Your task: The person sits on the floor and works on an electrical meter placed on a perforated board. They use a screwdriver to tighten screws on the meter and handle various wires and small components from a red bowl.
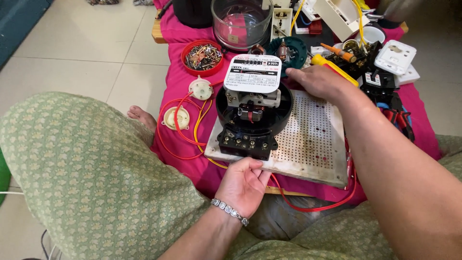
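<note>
An opened black round electric meter [252, 115] with a white faceplate sits on a white perforated board [313, 135]. My left hand [243, 185] rests at the board's near edge, fingertips touching just below the meter's black terminal block [248, 143]; it holds nothing I can see. My right hand [325, 82] lies at the board's far edge and grips the yellow handle of a screwdriver [334, 67].
Red and yellow wires [185, 130] run from the board to two cream round lamp holders [175, 118]. A red lid of screws [203, 56], a glass dome [240, 21], white switches [394, 58] and black parts crowd the pink cloth [175, 77].
</note>
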